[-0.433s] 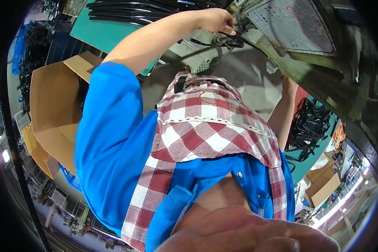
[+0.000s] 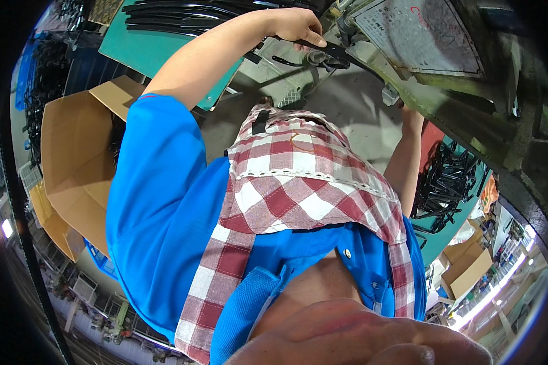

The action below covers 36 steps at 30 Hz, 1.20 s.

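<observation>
Strip [image 2: 336, 52], black, is pinched between thumb and fingers of left hand [image 2: 293, 25], near green machine [image 2: 460, 91]; right hand [image 2: 403, 108] mostly hidden, opening and hold cannot be determined.

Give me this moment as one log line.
left hand: holding black bar | right hand: mostly hidden at machine | left: black strips on green table

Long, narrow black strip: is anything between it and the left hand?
Nothing visible: the left hand pinches the strip directly. The right hand is mostly hidden by the green metal machine, so its path can't be judged.
</observation>
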{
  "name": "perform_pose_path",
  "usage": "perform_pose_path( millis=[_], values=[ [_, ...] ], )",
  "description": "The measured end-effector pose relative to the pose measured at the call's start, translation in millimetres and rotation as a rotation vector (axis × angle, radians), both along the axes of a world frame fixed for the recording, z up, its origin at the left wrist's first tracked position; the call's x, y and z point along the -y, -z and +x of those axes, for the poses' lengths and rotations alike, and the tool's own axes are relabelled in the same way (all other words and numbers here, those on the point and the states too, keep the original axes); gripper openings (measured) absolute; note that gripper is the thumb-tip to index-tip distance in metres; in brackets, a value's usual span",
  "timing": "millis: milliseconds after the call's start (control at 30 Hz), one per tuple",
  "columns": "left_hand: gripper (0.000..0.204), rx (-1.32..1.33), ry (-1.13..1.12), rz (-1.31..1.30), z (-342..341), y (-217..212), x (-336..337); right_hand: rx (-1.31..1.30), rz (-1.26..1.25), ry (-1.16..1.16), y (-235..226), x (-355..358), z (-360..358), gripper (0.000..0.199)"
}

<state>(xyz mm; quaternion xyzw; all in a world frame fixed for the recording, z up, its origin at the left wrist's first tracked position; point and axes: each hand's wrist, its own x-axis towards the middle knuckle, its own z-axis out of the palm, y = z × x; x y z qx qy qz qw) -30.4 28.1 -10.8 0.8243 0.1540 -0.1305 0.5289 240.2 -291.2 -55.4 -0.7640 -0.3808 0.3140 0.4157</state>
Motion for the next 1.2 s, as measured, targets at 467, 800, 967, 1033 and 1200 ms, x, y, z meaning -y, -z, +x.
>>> perform_pose_path(
  millis=[467,800,967,1033,1200],
  values=[
    [0.049,0.087,0.055,0.249,2.0,25.0,1.0,0.749,-0.226,-0.331,-39.9,-114.6,-143.6,0.049],
    [0.019,0.12,-0.114,0.74,121.3,32.1,-23.1,0.833,-0.358,-0.295,-9.1,-113.8,-129.1,0.044],
    [0.026,0.027,-0.006,0.865,164.4,58.2,-34.3,0.814,-0.435,-0.262,-8.8,-105.3,-133.6,0.041],
    [0.027,0.038,0.047,0.904,180.2,64.4,-37.1,0.889,-0.42,-0.224,-4.9,-98.6,-123.7,0.037],
    [0.024,0.126,0.062,0.998,166.0,74.4,-32.9,0.909,-0.32,-0.205,-8.2,-84.3,-151.3,0.031]
  ],
)
